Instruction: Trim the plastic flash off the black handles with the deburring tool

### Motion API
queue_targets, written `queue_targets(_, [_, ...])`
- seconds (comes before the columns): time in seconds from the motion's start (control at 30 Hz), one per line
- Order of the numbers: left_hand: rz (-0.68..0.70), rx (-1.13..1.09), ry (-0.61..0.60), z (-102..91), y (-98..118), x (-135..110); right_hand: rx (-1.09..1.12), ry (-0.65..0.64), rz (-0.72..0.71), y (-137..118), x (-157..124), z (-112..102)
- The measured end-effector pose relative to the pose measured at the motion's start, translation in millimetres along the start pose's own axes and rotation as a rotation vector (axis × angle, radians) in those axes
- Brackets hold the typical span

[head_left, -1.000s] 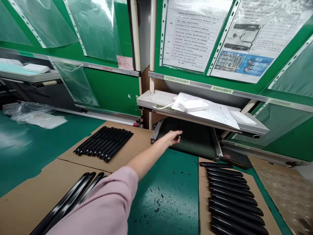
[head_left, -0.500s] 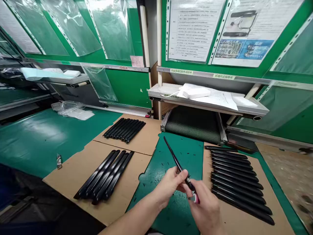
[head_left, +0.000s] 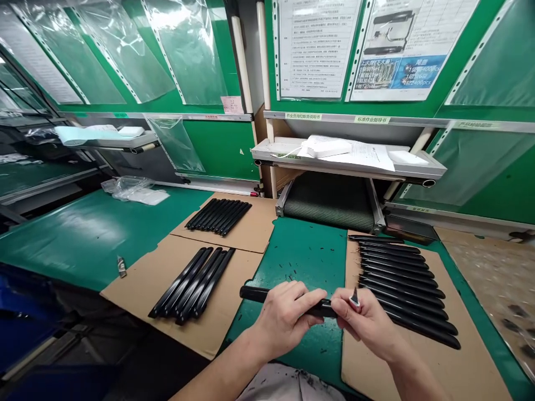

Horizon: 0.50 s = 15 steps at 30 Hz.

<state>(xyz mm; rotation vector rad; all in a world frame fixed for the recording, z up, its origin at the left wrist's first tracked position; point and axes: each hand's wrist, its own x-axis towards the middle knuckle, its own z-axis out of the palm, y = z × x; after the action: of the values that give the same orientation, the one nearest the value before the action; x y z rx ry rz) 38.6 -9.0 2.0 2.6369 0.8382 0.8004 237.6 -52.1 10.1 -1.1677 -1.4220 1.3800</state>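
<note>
My left hand (head_left: 288, 317) is closed round a long black plastic strip (head_left: 254, 293), which lies roughly level above the green mat (head_left: 305, 256) and sticks out to the left of my fingers. My right hand (head_left: 368, 326) pinches a small blade tool (head_left: 355, 298) with a pink-and-white handle, its tip up, right at the strip's right end. Both hands meet low in the middle of the view. A row of several black strips (head_left: 405, 289) lies on cardboard just to the right of my right hand.
Two more groups of black strips (head_left: 194, 284) (head_left: 219, 215) lie on cardboard sheets (head_left: 142, 284) to the left. A conveyor belt (head_left: 330, 203) runs under a shelf (head_left: 346, 161) holding papers. A small blade (head_left: 121, 266) lies on the left mat. Plastic bags (head_left: 134, 189) sit farther left.
My left arm came back from the conveyor with a black strip. The strip went from pointing away to lying crosswise, and my right hand with the blade tool joined its end.
</note>
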Motion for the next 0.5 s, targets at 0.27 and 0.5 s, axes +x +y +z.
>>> queue_targets(0.27, [-0.375,-0.337,0.081,-13.2,-16,-4,-0.273,0.362,0.016,23,22,4])
queue_targets(0.5, [-0.433,-1.350,0.090,-22.7,-35,6,0.570,0.013,0.249,18,38,30])
